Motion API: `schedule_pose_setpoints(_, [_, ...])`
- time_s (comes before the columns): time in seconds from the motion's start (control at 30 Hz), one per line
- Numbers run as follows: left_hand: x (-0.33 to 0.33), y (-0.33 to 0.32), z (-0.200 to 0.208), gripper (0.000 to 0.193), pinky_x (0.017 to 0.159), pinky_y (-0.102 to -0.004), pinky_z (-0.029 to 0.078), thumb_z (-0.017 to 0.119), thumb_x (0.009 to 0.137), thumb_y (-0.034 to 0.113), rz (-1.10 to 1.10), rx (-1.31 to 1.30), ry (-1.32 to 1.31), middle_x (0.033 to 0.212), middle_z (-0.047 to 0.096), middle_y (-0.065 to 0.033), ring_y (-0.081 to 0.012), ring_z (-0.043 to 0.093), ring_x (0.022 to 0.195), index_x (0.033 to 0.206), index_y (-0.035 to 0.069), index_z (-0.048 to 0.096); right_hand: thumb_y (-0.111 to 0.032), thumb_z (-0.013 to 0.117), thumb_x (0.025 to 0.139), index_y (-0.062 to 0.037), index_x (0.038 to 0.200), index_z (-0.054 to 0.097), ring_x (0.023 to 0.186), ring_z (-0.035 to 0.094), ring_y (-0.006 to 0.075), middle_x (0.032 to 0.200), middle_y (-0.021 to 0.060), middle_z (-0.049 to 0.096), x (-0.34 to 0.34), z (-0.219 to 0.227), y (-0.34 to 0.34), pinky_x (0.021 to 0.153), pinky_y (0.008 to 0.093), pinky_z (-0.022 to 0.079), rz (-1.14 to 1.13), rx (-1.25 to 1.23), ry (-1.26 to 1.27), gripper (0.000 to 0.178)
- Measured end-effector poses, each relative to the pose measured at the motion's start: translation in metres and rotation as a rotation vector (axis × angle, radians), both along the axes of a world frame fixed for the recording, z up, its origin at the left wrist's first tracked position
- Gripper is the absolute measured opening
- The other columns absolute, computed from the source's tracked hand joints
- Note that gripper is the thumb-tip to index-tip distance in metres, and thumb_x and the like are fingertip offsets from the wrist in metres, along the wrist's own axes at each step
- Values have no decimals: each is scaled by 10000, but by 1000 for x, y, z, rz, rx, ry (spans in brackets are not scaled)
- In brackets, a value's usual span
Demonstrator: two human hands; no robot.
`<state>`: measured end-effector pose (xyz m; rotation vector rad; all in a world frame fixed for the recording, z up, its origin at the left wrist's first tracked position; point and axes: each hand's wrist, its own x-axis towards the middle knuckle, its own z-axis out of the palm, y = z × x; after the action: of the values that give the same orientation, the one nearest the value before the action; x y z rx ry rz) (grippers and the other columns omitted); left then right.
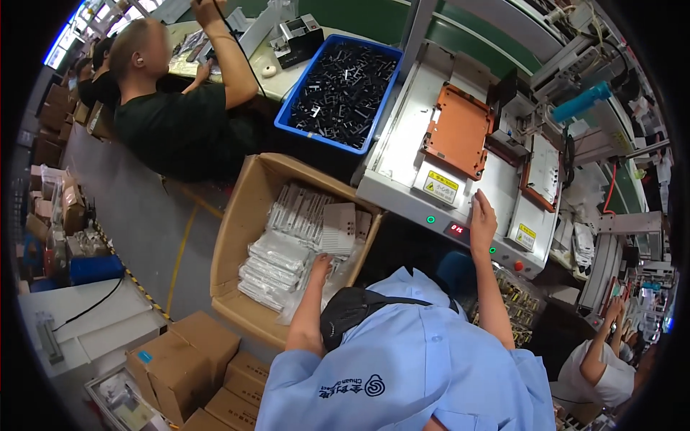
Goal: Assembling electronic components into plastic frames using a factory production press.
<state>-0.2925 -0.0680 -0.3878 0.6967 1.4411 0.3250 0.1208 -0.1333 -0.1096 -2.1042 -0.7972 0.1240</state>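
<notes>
My left hand [320, 269] reaches into an open cardboard box [228, 248] on my left. Its curled fingers are at the lower edge of a flat light-grey panel [339, 224] with small holes, and seem to grip it. Under and beside the panel lie rows of similar pale parts [298, 212] and stacks of parts in clear plastic bags [272, 264]. My right hand [483, 217] is held over the front edge of a white machine [394, 154], fingers stretched out, holding nothing. Just beyond it sits an orange fixture plate [460, 131] on the machine bed.
A second fixture [542, 172] holds a light panel at the right. A blue bin [280, 118] of small black parts stands behind the box. Closed cartons [185, 355] are stacked at lower left. A co-worker in dark clothing [176, 122] sits at far left. A red button [518, 266] is on the machine front.
</notes>
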Motion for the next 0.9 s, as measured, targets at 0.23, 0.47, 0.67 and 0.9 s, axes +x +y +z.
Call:
schedule_pose_setpoints(0.23, [-28, 27, -52, 533, 756, -362, 459, 658, 807, 266, -182, 198, 128, 957, 613, -156, -225, 582, 867, 1232, -19, 510, -76, 482, 940, -25, 1104, 633, 904, 611, 168, 1042, 105, 665, -34, 29, -19, 835, 300, 468, 18, 82, 50, 229])
schedule_pose_setpoints(0.47, [39, 67, -11, 1030, 1107, -404, 245, 778, 751, 307, -208, 136, 44, 1500, 189, -235, -346, 222, 1378, 1464, -27, 114, 38, 532, 835, -53, 1019, 661, 800, 625, 223, 897, 107, 648, -60, 17, -79, 719, 301, 489, 100, 45, -88, 242])
schedule_pose_setpoints(0.67, [43, 73, -40, 1322, 1123, -442, 191, 857, 583, 469, -285, 175, 132, 1510, 147, -236, -367, 132, 1400, 1475, 4, -1, 41, 533, 831, -55, 1009, 654, 845, 625, 242, 948, 105, 644, -82, 6, -108, 749, 305, 496, 139, -18, 16, 236])
schedule_pose_setpoints(0.9, [41, 78, -33, 1225, 1052, -469, 331, 864, 520, 491, -360, 317, 360, 1396, 327, -314, -465, 351, 1269, 1426, -17, 215, 27, 514, 828, -56, 991, 646, 888, 628, 271, 963, 108, 646, -79, 6, -122, 760, 334, 505, 96, -51, 102, 225])
